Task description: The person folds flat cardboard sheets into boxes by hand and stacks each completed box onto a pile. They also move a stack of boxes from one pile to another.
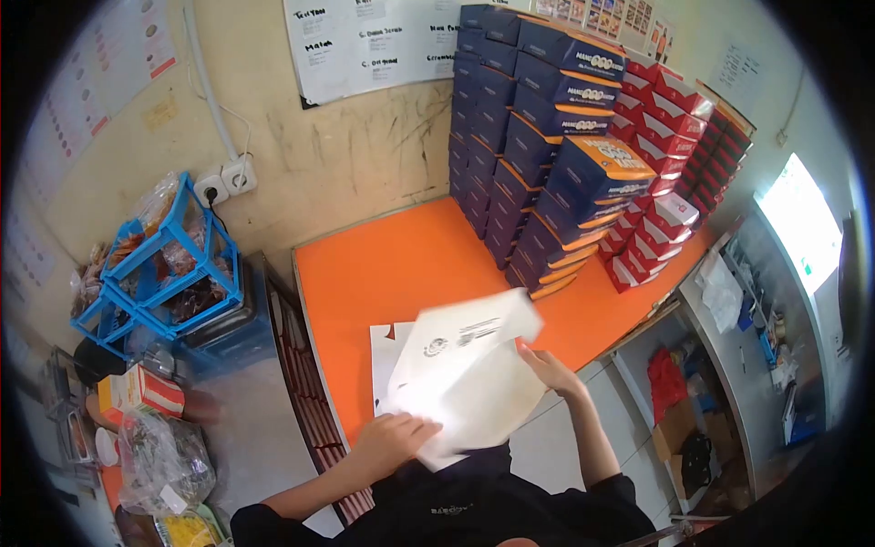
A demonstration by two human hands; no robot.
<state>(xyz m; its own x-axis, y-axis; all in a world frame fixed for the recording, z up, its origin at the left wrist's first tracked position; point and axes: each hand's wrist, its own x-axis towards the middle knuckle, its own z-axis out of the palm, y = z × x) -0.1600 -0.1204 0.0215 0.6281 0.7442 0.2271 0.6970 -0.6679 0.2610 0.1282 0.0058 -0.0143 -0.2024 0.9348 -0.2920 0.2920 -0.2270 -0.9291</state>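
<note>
A white sheet of card (465, 383), which looks like an unfolded box blank, is held tilted in front of my body above the table's near edge. Small dark print and a round mark show on its upper half, and its far edge is blurred. My left hand (392, 447) grips the lower left edge with the fingers on top. At the right edge, my right hand (551, 372) pinches the card, with some fingers hidden behind it. Partly under the held piece, another white card piece (383, 351) lies on the orange table (365, 264).
Tall stacks of dark blue and orange boxes (538, 155) and red and white boxes (661, 137) stand on the table's far right. Blue plastic baskets (173, 255) holding packets are at left. A shelf unit (674, 401) stands at right, and a plastic bag (164, 465) sits lower left.
</note>
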